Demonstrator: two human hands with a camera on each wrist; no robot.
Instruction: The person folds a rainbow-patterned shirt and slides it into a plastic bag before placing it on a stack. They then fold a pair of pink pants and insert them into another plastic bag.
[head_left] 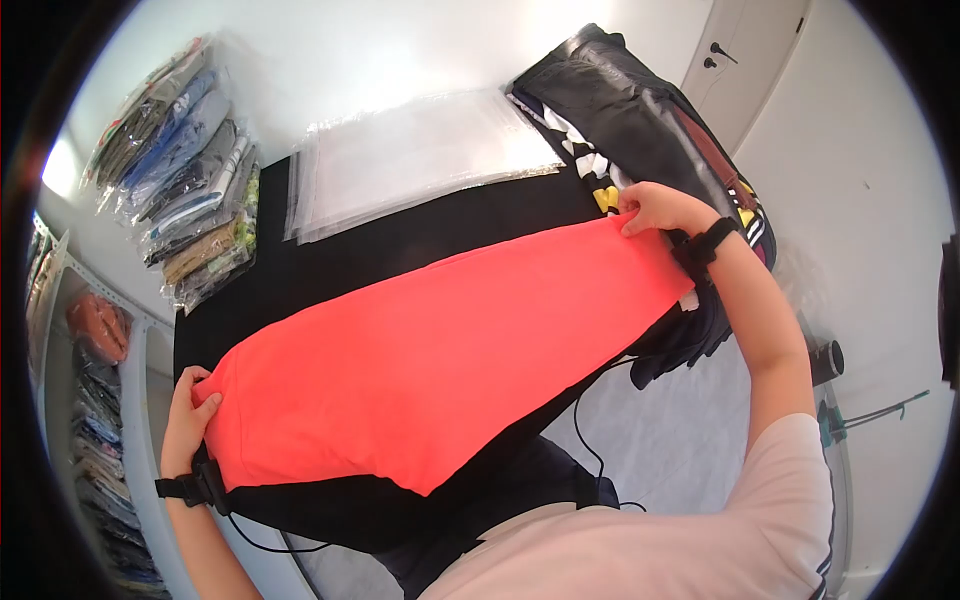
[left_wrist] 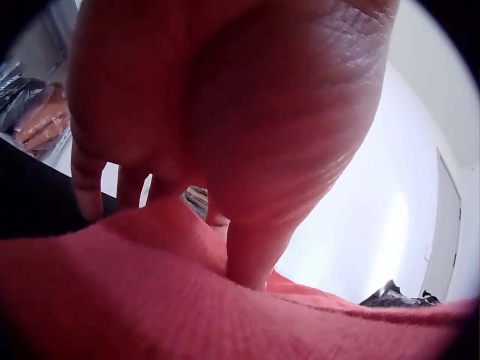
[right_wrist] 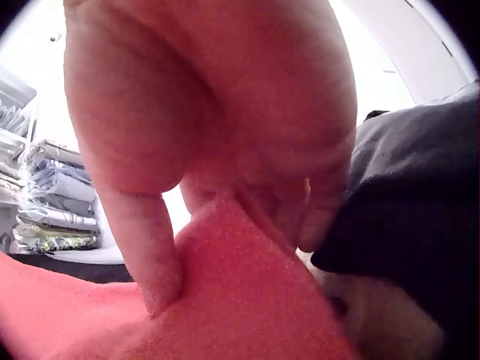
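Note:
A pair of bright coral trousers (head_left: 400, 360), folded lengthwise, stretches across the black table (head_left: 225, 310), its crotch point toward the person's body. At the wide waist end, my left hand (head_left: 187, 420) pinches the upper corner between thumb and fingers. My right hand (head_left: 665, 208) grips the upper corner of the narrow hem end. In the left wrist view the thumb presses down on the coral cloth (left_wrist: 112, 300), with the fingers beyond its edge. A raised peak of the cloth (right_wrist: 232, 277) stands between thumb and fingers in the right wrist view.
Clear plastic bags (head_left: 420, 150) lie flat at the back of the table. To their left rises a stack of bagged garments (head_left: 200, 180). Dark clothes (head_left: 640, 100) are piled at the back right. A shelf (head_left: 150, 370) with more bagged clothes stands left.

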